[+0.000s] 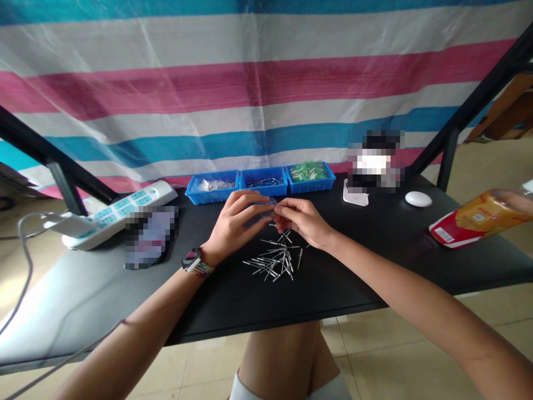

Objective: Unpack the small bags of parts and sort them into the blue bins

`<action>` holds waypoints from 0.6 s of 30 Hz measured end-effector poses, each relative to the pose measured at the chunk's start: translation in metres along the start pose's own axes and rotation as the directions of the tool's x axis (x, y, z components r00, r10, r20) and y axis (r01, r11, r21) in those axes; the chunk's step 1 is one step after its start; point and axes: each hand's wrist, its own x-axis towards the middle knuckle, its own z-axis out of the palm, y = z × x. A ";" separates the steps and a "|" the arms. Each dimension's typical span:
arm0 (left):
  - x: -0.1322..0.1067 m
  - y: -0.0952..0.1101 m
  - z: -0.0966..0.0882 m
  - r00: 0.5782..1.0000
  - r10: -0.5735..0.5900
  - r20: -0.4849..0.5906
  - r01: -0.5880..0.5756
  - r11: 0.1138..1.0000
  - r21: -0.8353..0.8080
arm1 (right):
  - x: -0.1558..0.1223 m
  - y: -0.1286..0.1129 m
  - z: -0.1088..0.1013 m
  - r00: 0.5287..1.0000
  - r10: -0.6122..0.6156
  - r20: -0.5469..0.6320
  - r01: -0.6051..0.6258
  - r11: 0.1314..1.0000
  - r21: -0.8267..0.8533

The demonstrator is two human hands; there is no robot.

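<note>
My left hand (245,219) has its fingers closed on a small clear plastic bag (272,203) above the table. The thumb and fingers of my right hand (302,219) pinch the bag's right edge; whether they also hold something small cannot be made out. Just below both hands lies a loose heap of silver pop rivets (272,264) with thin pins. Behind the hands stand three joined blue bins: the left bin (212,196) has clear plastic bags, the middle bin (266,191) has more rivets, and the right bin (314,185) has green packets.
The black table (225,311) carries a white power strip (125,208) with cables and a blurred item (152,239) at left. To the right are a white square object (355,194), a white mouse (418,199) and a red-and-gold bottle (478,219). A striped sheet (266,83) hangs behind.
</note>
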 end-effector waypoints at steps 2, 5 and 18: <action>0.000 0.001 0.002 0.998 -0.061 -0.027 0.058 0.995 -0.084 | -0.002 -0.002 0.002 1.000 -0.018 0.015 0.019 0.999 -0.038; 0.000 0.003 0.005 0.987 -0.150 -0.051 0.138 0.971 -0.193 | -0.005 -0.003 0.004 0.993 -0.114 -0.019 0.111 0.986 -0.122; -0.002 0.002 0.001 0.983 -0.182 0.004 0.179 0.960 -0.216 | 0.003 0.002 -0.002 0.996 -0.080 -0.044 0.078 0.996 -0.040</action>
